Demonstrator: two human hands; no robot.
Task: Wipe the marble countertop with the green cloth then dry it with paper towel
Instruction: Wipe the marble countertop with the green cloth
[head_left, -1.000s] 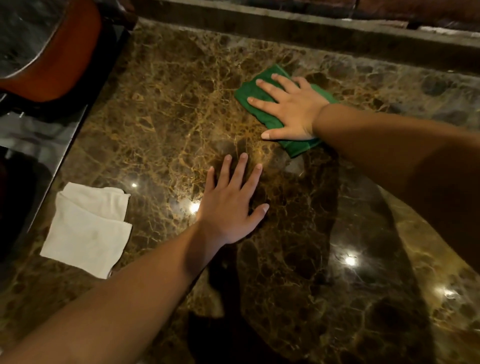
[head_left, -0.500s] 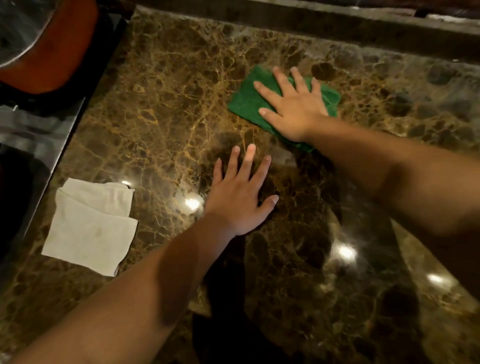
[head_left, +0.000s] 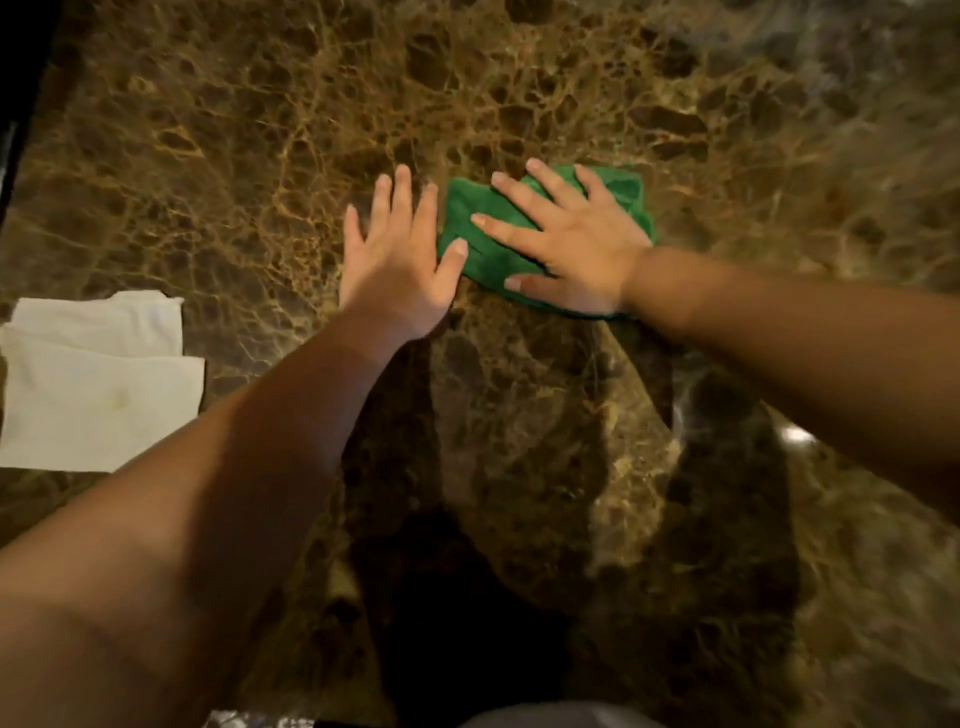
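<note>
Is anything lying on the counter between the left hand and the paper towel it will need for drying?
Nothing visible does. The left hand lies flat on the marble countertop, and the stretch of stone between it and the paper towel is bare. The right hand presses the green cloth on the opposite side.

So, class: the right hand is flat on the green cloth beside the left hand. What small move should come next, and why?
Probably slide the right hand, pressing the green cloth, away from the left hand across the marble countertop. The cloth almost touches the left thumb, so there is no room to wipe that way. The paper towel lies unused at the left, so drying likely comes later.
</note>
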